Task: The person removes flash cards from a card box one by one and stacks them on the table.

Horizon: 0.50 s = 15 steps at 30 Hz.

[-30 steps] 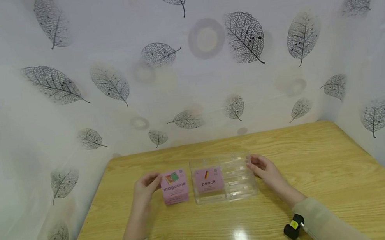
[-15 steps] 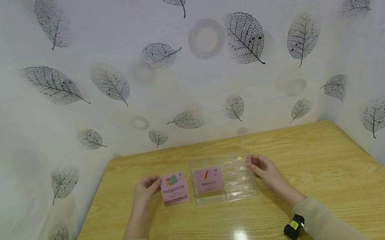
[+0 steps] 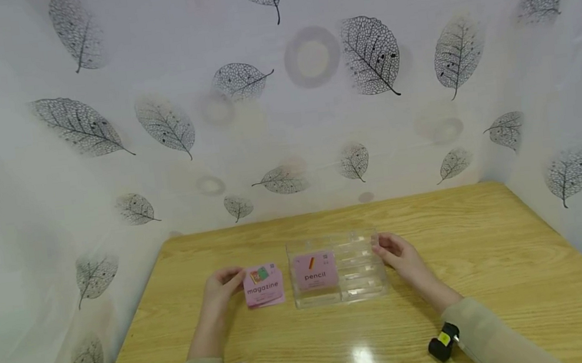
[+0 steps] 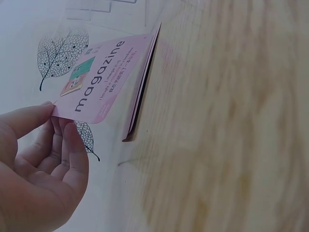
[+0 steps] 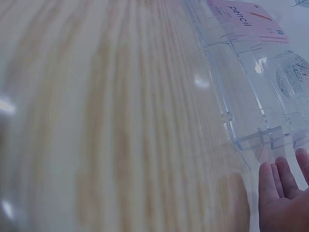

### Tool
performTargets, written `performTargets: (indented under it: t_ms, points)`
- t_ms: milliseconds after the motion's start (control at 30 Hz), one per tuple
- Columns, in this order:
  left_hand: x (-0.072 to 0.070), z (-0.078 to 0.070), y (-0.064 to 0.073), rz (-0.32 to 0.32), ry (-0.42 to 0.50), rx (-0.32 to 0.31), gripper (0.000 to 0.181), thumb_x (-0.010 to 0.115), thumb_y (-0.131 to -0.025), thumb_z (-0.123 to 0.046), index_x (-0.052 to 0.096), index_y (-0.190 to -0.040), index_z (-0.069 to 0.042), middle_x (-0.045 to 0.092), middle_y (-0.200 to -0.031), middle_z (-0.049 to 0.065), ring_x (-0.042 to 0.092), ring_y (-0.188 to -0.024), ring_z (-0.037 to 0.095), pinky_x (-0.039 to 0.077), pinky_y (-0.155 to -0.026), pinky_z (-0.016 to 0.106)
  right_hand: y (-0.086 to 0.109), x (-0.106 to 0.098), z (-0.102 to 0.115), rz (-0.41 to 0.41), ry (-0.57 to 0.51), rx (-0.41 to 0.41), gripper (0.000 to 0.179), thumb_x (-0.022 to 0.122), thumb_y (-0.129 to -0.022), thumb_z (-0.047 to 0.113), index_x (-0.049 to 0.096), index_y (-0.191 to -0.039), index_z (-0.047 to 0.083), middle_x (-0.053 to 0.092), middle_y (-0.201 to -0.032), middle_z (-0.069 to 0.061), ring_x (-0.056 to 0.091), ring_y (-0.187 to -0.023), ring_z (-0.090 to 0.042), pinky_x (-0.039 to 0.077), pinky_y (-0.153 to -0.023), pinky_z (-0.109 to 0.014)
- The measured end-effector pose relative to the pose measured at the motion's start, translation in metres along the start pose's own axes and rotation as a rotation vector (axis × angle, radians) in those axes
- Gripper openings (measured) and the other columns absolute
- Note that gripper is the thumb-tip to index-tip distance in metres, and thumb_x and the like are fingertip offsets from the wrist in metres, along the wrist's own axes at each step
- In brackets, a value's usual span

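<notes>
The left hand (image 3: 219, 288), thumb and fingertips nearly together, pinches one pink flashcard (image 4: 101, 79) reading "magazine", with smaller English and Chinese lines, tilted above a pink card layer (image 4: 135, 99) of uncountable sheets on the worktop (image 3: 307, 339). Thumb and fingers of the right hand (image 3: 401, 257) hold the edge of one clear plastic case (image 3: 362, 268), just beside, carrying a pink card (image 3: 315, 272) reading "pencil".

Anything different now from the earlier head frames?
The left hand has lowered the magazine card slightly, its far edge dipping toward the pink cards beneath. Nothing new was gripped or released. The right hand stays on the right edge of the clear tray, with the pencil card inside it.
</notes>
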State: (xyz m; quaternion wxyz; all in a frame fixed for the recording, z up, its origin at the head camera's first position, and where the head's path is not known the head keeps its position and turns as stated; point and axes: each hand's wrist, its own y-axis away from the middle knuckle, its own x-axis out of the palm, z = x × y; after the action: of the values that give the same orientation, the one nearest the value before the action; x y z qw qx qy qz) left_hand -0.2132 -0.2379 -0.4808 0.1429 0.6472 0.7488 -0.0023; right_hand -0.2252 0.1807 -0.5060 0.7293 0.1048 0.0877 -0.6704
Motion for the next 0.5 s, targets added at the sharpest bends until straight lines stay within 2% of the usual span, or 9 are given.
performTargets:
  t_ms: [167,300,500]
  points:
    - [0.0014,0.0002,-0.0015,0.006,-0.035,-0.002,0.025,0.066,-0.104,-0.008,0.067,-0.125,0.007,0.075,-0.113,0.010,0.067,-0.093,0.008,0.058,-0.087,0.020,-0.0001,-0.0004,0.0012,0.002,0.007,0.005,0.054,0.058,-0.111,0.023,0.044,-0.154,-0.005,0.055,-0.148,-0.028,0.057,-0.137,-0.037,0.053,-0.088,-0.010]
    - [0.0031,0.0016,-0.0017,0.006,-0.047,0.008,0.024,0.066,-0.105,-0.008,0.067,-0.123,0.008,0.075,-0.114,0.013,0.067,-0.093,0.009,0.059,-0.087,0.022,0.0009,-0.0004,0.0012,0.008,0.016,0.002,0.054,0.058,-0.111,0.023,0.044,-0.154,-0.006,0.055,-0.148,-0.028,0.056,-0.138,-0.040,0.054,-0.090,-0.012]
    - [0.0049,0.0012,-0.0029,0.004,-0.068,0.014,0.024,0.065,-0.105,-0.007,0.067,-0.123,0.008,0.074,-0.114,0.013,0.066,-0.093,0.008,0.058,-0.084,0.018,0.0034,-0.0007,0.0047,0.006,0.009,0.005,0.053,0.058,-0.111,0.023,0.044,-0.154,-0.005,0.054,-0.149,-0.028,0.055,-0.139,-0.042,0.053,-0.090,-0.012]
